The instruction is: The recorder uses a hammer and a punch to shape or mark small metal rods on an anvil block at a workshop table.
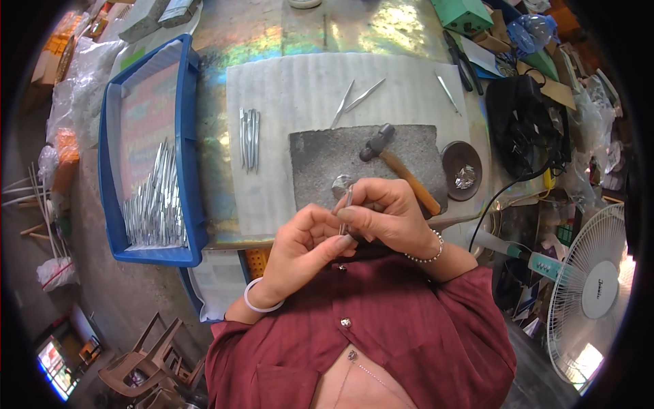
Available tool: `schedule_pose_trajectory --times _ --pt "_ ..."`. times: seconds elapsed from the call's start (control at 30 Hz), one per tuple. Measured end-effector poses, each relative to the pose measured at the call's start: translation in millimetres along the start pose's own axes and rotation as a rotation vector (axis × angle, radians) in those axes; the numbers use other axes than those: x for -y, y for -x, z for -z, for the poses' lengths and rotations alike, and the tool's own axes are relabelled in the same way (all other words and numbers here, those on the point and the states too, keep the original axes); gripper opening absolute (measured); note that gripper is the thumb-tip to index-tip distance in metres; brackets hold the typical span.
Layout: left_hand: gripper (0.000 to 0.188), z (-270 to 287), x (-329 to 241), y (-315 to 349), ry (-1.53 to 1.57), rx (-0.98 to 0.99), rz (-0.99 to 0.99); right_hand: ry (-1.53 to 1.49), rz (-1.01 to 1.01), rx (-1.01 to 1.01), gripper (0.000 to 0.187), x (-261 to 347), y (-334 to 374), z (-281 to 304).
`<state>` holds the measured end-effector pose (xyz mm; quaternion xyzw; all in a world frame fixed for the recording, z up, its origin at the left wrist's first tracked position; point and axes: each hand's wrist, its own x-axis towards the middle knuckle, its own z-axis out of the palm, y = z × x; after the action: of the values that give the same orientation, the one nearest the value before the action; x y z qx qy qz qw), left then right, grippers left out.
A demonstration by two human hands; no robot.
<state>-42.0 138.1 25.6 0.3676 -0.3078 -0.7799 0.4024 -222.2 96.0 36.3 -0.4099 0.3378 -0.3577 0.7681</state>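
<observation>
Near the table's front edge, my right hand [385, 210] pinches a slim silver pair of tweezers [349, 198] between thumb and fingers. My left hand [310, 238] closes around the lower end, which the fingers partly hide. Just beyond them lies a dark grey slab [320, 153] bearing a small round metal piece [342, 183] and a hammer [407, 178] with a wooden handle. More tweezers [250, 140] lie in a row at the left of the white foam sheet [272, 82]. Loose tweezers [365, 94] rest beyond the slab, and another silver one [448, 93] lies to the right.
A blue tray [192, 136] at the left holds a heap of tweezers [160, 204]. Right of the slab, a brown dish [453, 160] contains small shiny bits. Pliers [463, 61], a black bag [521, 126], a cable and a white fan [596, 290] are at the right.
</observation>
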Motion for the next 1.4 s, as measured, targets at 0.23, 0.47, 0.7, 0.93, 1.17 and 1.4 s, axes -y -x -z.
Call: schedule_pose_trajectory --times 0.23,0.47,0.7,0.93,1.17,1.4 --pt "0.01 11.3 -5.8 18.3 -0.203 0.08 0.064 -0.011 -0.086 -0.022 0.008 -11.9 -1.0 -12.3" --pt "0.011 18.0 -2.5 15.7 0.057 0.151 0.155 -0.054 -0.216 -0.004 0.009 -12.0 -11.4 -13.7" --pt "0.01 25.0 -4.0 8.6 0.097 0.167 0.188 -0.04 -0.232 -0.011 0.01 -13.6 -19.4 -15.7" --pt "0.011 28.9 -1.0 7.4 0.022 0.183 0.174 -0.01 -0.187 0.009 0.011 -14.3 -20.7 -16.3" --pt "0.014 30.5 2.4 7.9 0.104 0.215 0.157 0.023 -0.203 0.011 0.013 -13.2 -22.3 -17.4" --pt "0.017 30.3 -3.5 7.5 0.179 0.228 0.251 -0.026 -0.26 0.0 0.014 -12.9 -22.9 -19.8"
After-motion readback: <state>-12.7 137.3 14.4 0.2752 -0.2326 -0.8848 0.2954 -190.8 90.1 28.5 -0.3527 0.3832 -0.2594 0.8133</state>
